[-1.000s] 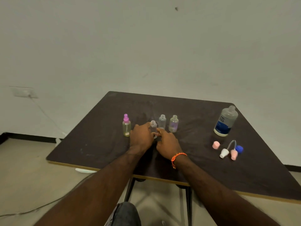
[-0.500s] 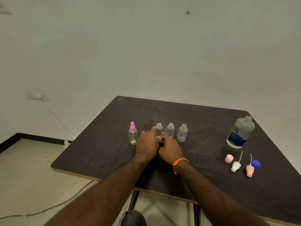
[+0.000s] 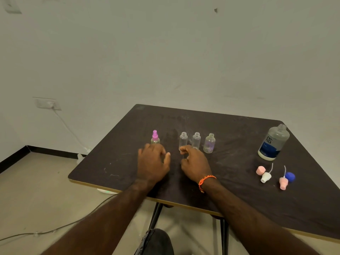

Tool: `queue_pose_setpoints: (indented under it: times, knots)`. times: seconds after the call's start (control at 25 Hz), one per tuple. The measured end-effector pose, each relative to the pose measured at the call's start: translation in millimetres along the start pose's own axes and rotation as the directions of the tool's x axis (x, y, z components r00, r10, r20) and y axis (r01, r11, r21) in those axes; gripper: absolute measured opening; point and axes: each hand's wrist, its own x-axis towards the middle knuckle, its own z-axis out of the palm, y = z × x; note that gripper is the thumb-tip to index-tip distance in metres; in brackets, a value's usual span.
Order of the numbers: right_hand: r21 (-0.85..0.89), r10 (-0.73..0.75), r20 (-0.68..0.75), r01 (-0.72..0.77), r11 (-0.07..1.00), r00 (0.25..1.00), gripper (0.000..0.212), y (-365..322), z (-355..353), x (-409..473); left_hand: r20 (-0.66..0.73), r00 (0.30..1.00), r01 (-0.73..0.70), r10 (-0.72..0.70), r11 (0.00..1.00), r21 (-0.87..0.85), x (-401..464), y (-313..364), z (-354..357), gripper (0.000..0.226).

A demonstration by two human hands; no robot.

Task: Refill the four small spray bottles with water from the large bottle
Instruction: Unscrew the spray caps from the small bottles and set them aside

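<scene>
Head view: by the left edge of the dark desk (image 3: 114,162) stands a small spray bottle with a pink sprayer top (image 3: 155,138), upright, its lower part hidden behind the left hand (image 3: 152,162). That hand lies palm down over the desk just in front of this bottle, forearm reaching in from the near edge, fingers loosely spread and relaxed with the thumb out to the right; it holds nothing, and whether the fingertips touch the bottle cannot be told. Next come three uncapped small bottles in a row across the middle of the desk: the first clear bottle (image 3: 183,141), the second clear bottle (image 3: 196,140) and a faintly purple bottle (image 3: 209,143), all upright. The right hand (image 3: 196,163), an orange band at its wrist, sits just in front of the first two, fingers loosely curled with the tips near the base of the first clear bottle, gripping nothing. Towards the far right corner stands the large bottle (image 3: 274,142) with a blue label, uncapped. In front of it, near the right edge, lie a pink cap (image 3: 260,170), a white sprayer head (image 3: 266,177), a pink sprayer head (image 3: 283,182) and a blue cap (image 3: 290,176).
</scene>
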Motion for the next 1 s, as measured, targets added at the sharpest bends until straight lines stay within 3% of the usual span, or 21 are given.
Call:
queue_pose_setpoints:
  times: [0.08,0.16,0.24,0.36,0.48,0.68,1.0]
  knots:
    - [0.014,-0.03,0.06,0.029,0.999,0.998,0.054,-6.0,7.6,5.2,-0.016,0.992,0.128,-0.129,0.992,-0.006,4.9,-17.6,-4.3,0.029]
    - [0.008,-0.039,0.147,0.039,0.999,0.988,0.063,-14.5,15.8,12.1,0.086,0.966,0.246,-0.245,0.969,0.001,17.5,-33.5,-4.1,0.055]
    - [-0.004,-0.038,0.229,0.04,0.999,0.973,0.072,-23.0,24.2,22.3,0.209,0.941,0.272,-0.267,0.962,0.004,32.8,-43.7,-3.3,0.068]
    - [-0.037,-0.028,0.294,0.041,0.998,0.955,0.079,-31.9,34.6,35.8,0.282,0.923,0.291,-0.262,0.955,-0.065,45.1,-46.5,-1.0,0.049]
    - [-0.041,-0.027,0.273,0.04,0.998,0.962,0.074,-31.1,39.1,37.5,0.312,0.933,0.228,-0.177,0.964,-0.136,44.1,-41.7,3.6,0.032]
    - [-0.006,-0.001,0.099,0.001,1.0,0.995,0.041,-14.1,18.1,14.4,0.33,0.944,0.043,0.005,0.99,-0.135,29.3,-19.3,9.3,0.038]
    - [0.001,0.057,-0.075,-0.058,0.998,0.996,0.037,39.2,-45.4,-41.3,0.384,0.891,-0.13,0.243,0.946,-0.298,3.4,54.3,32.2,0.038]
